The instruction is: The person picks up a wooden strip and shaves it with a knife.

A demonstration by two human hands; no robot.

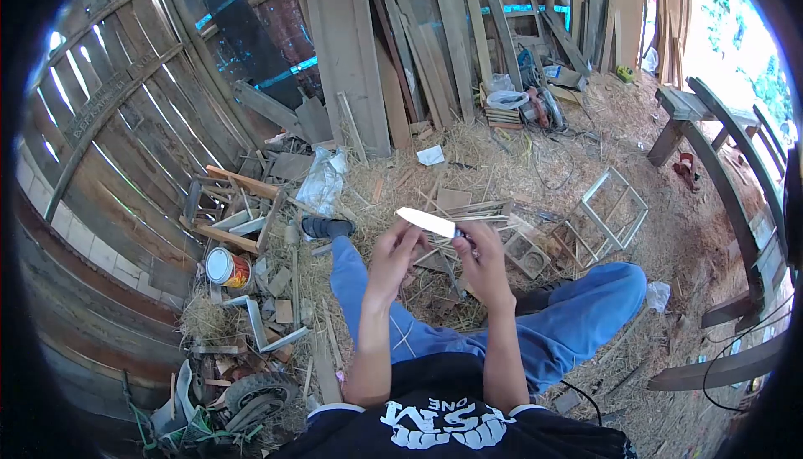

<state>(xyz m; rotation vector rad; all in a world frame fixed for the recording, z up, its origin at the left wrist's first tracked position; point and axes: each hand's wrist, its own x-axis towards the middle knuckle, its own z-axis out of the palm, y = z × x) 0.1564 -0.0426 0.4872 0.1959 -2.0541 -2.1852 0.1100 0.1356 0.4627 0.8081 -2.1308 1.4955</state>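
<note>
In front of my seated body I hold a knife (427, 222), its broad blade bright and pale from the light, tip pointing left. My right hand (483, 256) is closed round its dark handle, most of which the fingers hide. My left hand (391, 260) is curled at the blade's tip end, fingertips pinched against its lower side. Below both hands, thin wooden sticks (481, 212) and a wooden piece with a round recess (525, 256) lie on the straw-covered floor between my legs.
Left of me stand a paint can (220, 266), a wooden frame (238, 237) and a small wheel (255, 400). Planks (343, 57) lean on the back wall. A pale frame (617, 208) lies to the right, near a curved wooden bench (719, 166). A plastic bag (322, 181) lies ahead.
</note>
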